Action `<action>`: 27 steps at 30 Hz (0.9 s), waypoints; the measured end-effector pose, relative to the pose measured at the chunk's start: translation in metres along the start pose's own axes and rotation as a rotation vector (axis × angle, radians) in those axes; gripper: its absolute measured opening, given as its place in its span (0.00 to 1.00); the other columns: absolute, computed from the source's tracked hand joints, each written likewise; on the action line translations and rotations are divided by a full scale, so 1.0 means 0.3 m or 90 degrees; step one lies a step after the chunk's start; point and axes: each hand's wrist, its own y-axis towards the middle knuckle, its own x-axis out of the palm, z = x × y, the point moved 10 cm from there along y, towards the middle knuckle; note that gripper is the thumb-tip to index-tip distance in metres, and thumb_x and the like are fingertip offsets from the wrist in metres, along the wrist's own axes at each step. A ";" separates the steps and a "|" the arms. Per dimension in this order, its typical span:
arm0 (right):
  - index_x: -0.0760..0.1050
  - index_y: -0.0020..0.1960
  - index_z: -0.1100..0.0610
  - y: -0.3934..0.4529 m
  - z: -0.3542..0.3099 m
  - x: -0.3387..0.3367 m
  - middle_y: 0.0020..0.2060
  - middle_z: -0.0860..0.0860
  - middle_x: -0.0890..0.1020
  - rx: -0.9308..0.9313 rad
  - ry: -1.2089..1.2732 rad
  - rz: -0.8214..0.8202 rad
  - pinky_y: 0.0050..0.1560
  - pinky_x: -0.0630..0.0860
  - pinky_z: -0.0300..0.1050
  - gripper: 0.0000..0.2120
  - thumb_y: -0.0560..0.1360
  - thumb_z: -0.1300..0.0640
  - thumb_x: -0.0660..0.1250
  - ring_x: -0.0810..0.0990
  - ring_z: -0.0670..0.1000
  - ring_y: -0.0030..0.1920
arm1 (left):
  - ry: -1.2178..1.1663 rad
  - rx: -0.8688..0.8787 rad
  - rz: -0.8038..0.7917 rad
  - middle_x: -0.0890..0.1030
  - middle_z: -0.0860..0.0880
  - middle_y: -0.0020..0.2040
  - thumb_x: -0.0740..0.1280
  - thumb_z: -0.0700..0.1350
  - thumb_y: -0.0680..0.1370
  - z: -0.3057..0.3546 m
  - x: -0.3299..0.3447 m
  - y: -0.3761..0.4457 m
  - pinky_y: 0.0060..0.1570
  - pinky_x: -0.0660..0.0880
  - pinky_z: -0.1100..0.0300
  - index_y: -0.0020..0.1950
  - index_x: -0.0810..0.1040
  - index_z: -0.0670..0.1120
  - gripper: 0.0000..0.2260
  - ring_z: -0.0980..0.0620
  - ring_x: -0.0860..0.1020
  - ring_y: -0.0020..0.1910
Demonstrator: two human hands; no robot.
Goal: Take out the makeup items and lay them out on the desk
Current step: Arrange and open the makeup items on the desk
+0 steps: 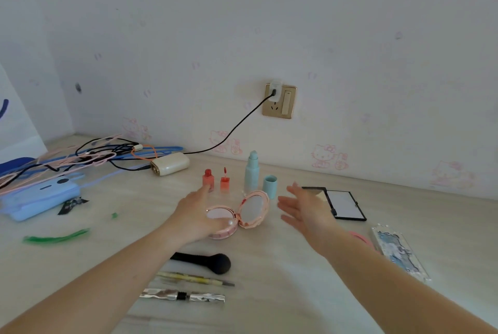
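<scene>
Silver tube (pixel 183 295) nearest; our left hand (pixel 198 215) rests spread over the open compact (pixel 237 213).
Right hand (pixel 304 208) spread, empty; we should steady the base before shifting it.

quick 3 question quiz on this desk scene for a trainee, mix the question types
1. True or false: the pink compact lies open, its mirror lid raised.
2. Which stands right beside the pale blue bottle? A) its blue cap B) the black brush C) the silver tube
3. Fill in: the left hand rests on the compact, while the right hand holds ____.

Key
1. True.
2. A; the cap stands upright on the desk, off the bottle.
3. Nothing; its fingers are spread open above the desk, near the black palette.
</scene>
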 end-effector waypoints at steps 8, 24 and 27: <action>0.76 0.55 0.51 -0.130 -0.284 -0.363 0.53 0.53 0.81 -0.229 -0.301 0.084 0.62 0.74 0.51 0.07 0.78 0.56 0.63 0.79 0.52 0.54 | -0.209 0.191 0.066 0.79 0.56 0.43 0.71 0.43 0.73 0.316 0.013 -0.099 0.40 0.72 0.72 0.46 0.76 0.56 0.08 0.65 0.77 0.40; 0.65 0.67 0.44 -0.145 -0.027 -0.452 0.60 0.48 0.74 -0.193 -1.018 0.021 0.71 0.44 0.64 0.28 0.70 0.38 0.64 0.67 0.52 0.67 | -0.102 0.176 -0.220 0.70 0.49 0.71 0.73 0.49 0.70 0.556 0.638 -0.060 0.70 0.63 0.56 0.76 0.54 0.49 0.40 0.49 0.68 0.70; 0.62 0.71 0.46 -0.139 -0.033 -0.444 0.63 0.48 0.73 -0.212 -1.027 0.037 0.72 0.41 0.63 0.29 0.72 0.43 0.64 0.66 0.52 0.69 | -0.083 0.183 -0.199 0.70 0.50 0.71 0.72 0.47 0.71 0.554 0.646 -0.052 0.69 0.64 0.56 0.76 0.55 0.49 0.39 0.50 0.69 0.70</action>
